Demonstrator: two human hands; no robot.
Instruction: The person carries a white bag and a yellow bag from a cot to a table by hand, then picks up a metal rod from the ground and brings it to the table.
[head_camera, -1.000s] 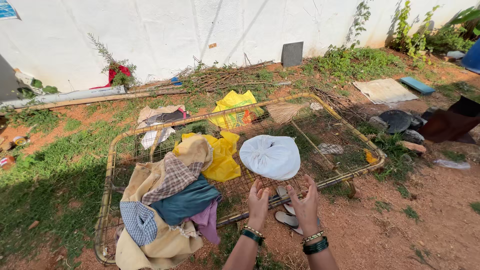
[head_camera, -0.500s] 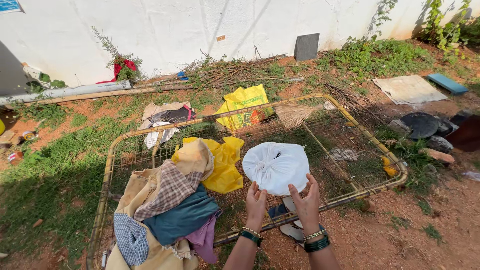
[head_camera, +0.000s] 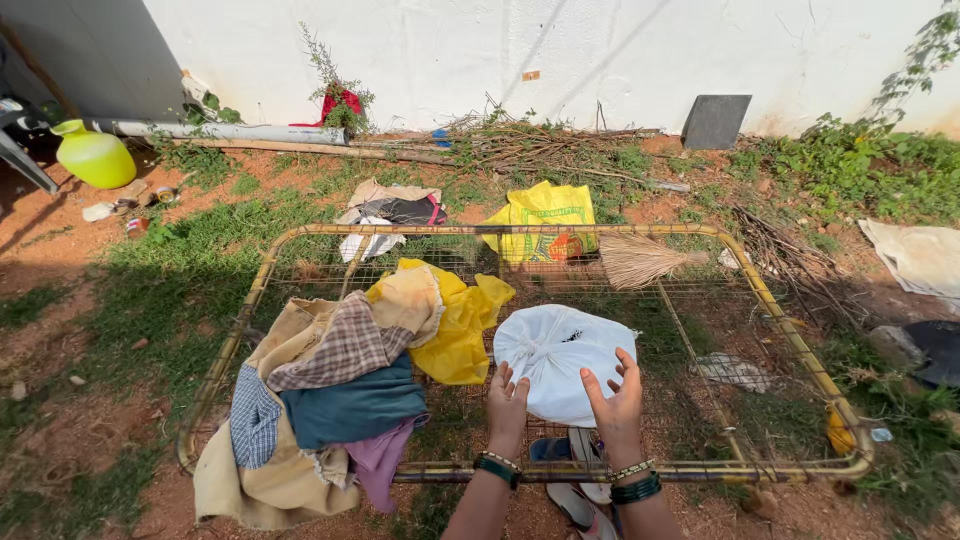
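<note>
Both hands have closed in on the white tied bag (head_camera: 560, 358) since a moment ago. The left hand (head_camera: 507, 405) and right hand (head_camera: 615, 400) now cup its near side, fingers spread and loosely curled. Best to grip under the knot just beyond the fingertips, clear of the wire frame (head_camera: 760, 290).

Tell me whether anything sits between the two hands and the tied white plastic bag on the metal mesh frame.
Nothing visible does. The left hand and right hand already rest on the near edge of the tied white plastic bag, which lies on the rusty yellow metal mesh frame.
</note>
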